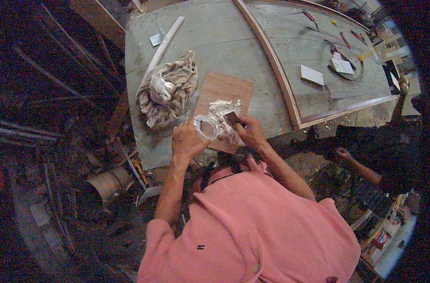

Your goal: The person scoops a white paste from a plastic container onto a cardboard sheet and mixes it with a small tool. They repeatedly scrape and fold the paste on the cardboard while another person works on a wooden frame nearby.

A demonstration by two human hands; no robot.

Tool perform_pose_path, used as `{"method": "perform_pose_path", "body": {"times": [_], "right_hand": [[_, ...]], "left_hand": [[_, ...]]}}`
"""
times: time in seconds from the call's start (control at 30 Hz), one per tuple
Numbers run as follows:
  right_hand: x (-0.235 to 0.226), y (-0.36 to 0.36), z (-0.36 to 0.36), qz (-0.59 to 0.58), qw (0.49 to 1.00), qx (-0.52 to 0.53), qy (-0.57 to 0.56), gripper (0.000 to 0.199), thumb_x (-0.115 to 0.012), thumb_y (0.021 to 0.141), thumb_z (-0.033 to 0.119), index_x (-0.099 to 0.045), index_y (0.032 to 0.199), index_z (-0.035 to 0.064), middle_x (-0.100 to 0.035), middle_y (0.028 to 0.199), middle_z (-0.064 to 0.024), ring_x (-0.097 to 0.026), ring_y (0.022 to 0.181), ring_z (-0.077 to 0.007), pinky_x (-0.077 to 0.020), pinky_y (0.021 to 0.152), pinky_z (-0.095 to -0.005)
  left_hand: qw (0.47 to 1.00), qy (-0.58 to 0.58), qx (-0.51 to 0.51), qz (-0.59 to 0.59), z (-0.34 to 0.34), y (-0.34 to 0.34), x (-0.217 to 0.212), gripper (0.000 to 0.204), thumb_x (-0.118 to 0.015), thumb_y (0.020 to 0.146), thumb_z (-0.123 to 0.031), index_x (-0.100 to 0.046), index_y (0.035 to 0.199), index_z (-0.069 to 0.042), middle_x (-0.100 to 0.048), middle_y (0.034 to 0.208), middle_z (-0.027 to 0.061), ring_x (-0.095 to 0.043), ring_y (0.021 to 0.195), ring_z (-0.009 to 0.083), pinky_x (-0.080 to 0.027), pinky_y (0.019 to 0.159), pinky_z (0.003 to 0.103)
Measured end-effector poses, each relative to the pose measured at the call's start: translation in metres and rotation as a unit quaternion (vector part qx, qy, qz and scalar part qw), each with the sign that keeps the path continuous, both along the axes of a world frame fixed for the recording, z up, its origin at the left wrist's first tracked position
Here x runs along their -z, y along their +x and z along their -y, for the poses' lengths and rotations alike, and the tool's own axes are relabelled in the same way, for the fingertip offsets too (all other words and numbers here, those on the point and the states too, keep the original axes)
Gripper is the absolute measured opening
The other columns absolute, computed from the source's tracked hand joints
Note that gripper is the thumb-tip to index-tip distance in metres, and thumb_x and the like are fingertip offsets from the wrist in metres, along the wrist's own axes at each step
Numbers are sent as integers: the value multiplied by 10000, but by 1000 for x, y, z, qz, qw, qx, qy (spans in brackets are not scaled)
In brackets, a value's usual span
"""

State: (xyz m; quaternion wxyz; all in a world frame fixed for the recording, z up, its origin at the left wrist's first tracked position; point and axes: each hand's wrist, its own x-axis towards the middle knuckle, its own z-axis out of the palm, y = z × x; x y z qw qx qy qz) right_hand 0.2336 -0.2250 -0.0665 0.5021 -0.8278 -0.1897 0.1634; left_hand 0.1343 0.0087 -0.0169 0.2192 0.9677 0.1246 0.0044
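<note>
A white, lumpy substance (223, 108) lies mid-frame on a brown, rectangular wooden board (224, 86). At its right edge, the right hand (251, 133) closes its fingers on a dark, flat scraper (232, 118); at its lower left, the left hand (185, 141) curls around a translucent, round plastic cup (198, 122). Crumpled beige cloth (181, 87) lies upper left.

You are in a workshop, apparently one for woodwork. Your broad grey-green worktable (224, 37) carries a long wooden frame (275, 66), a pale strip of wood (164, 49) and, toward its far right, red-handled hand tools (344, 40). A stained rag (183, 75) lies crumpled near a brown board (224, 84) smeared with white material (219, 111). To your left, long pieces and a tan cylinder (112, 183) clutter the dimness.
</note>
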Motion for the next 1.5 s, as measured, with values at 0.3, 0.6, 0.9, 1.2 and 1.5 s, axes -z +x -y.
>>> {"method": "perform_pose_path", "body": {"times": [0.3, 0.6, 0.9, 1.2, 1.5], "right_hand": [[-18, -23, 12, 184, 964, -157, -113, 286, -713, 833, 102, -756, 1113, 143, -693, 1033, -107, -640, 1037, -321, -518, 881, -439], [-11, -1, -26, 314, 894, -199, -252, 278, -682, 851, 148, -734, 1121, 188, -653, 1036, -72, -595, 1062, -302, -478, 915, -451], [-11, 10, -30, 346, 877, -221, -248, 363, -660, 857, 113, -718, 1196, 232, -651, 1122, -45, -578, 1096, -274, -448, 955, -435], [-19, -21, -12, 300, 874, -232, -303, 448, -678, 835, 118, -686, 1267, 238, -646, 1140, -38, -566, 1162, -272, -429, 1002, -422], [-22, -16, -9, 286, 887, -234, -276, 376, -674, 844, 103, -718, 1201, 211, -656, 1133, -71, -583, 1149, -298, -433, 997, -425]], "left_hand": [[986, -151, -74, -9, -7, -8, -15, 775, -898, 629, -381, -605, 1249, -20, -704, 1126, 227, -679, 1046, 401, -520, 935, 487], [946, -202, -154, 200, -23, -50, 18, 829, -961, 598, -269, -583, 1294, -24, -701, 1174, 189, -686, 1079, 367, -540, 960, 454], [918, -121, -267, 266, -56, -91, 72, 955, -977, 596, -269, -500, 1369, 23, -602, 1325, 198, -604, 1209, 365, -468, 1062, 469], [888, -84, -313, 327, -66, -105, 98, 953, -966, 626, -302, -479, 1385, 5, -595, 1331, 206, -588, 1222, 372, -462, 1066, 471], [848, -288, -328, 299, -64, -106, 107, 966, -945, 661, -304, -440, 1419, 17, -541, 1398, 191, -542, 1282, 349, -389, 1127, 471]]}}
